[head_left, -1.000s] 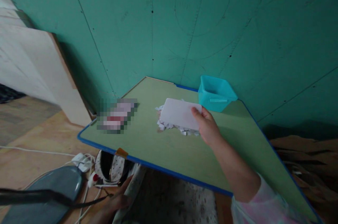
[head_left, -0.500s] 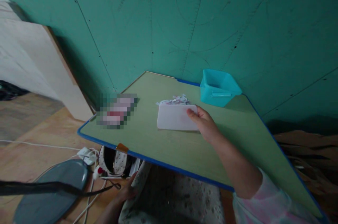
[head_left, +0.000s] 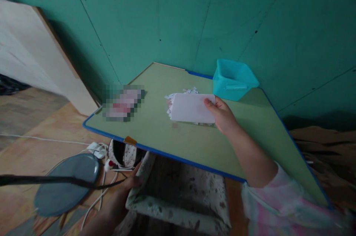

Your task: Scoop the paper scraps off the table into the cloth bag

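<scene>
My right hand (head_left: 221, 115) grips a white card (head_left: 191, 108) by its right edge, holding it just over a heap of small white paper scraps (head_left: 182, 95) on the green table (head_left: 194, 143). Some scraps peek out behind and to the left of the card. Below the table's front edge, my left hand (head_left: 130, 183) is closed on the rim of a spotted fabric box (head_left: 178, 199) on the floor. A turquoise plastic tub (head_left: 233, 79) stands at the table's back corner, right of the card.
A blurred-out pink item (head_left: 122, 102) lies on the table's left part. On the floor at left are a grey oval base (head_left: 66, 184), white cables with a plug strip (head_left: 96, 149) and a spotted pouch (head_left: 122, 154). Green walls close in behind the table.
The card first dropped toward the table in front of the scraps, then rose and shifted right over them. My left hand moved along the fabric box rim. The camera tilted down.
</scene>
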The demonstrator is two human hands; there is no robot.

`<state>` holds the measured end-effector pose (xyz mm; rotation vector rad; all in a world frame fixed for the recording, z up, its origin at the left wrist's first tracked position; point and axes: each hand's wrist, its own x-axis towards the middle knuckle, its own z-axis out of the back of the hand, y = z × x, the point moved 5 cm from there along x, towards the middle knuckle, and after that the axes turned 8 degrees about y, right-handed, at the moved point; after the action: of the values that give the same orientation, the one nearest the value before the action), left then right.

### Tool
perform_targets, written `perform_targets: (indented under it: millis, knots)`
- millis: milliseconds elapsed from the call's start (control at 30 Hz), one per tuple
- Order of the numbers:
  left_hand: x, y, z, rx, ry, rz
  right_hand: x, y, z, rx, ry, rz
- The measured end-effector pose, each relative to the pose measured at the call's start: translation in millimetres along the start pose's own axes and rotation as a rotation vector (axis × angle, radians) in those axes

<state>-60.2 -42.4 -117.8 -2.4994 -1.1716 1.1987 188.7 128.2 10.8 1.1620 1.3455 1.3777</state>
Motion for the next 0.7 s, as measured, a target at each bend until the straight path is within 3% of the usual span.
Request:
perform_targets:
  millis: [167,333,567,700]
  knots:
    - [-23.0,0.8,-24.1,0.127,-0.063,-0.025,0.6,-0.2,-2.4,-0.008,0.011,0.025]
    - [-22.2,1.0,-17.2,0.117,0.010,-0.069,0.3,-1.1,-4.4,-0.005,0.057,0.009]
    - [-21.7,2.0,-13.9,0.104,-0.025,-0.059,-1.6,-2.3,-5.8,0.038,0.103,-0.066]
    - [-21.4,5.5,-14.1,0.048,-0.031,-0.036,-1.7,1.0,-3.3,0.053,0.081,-0.037]
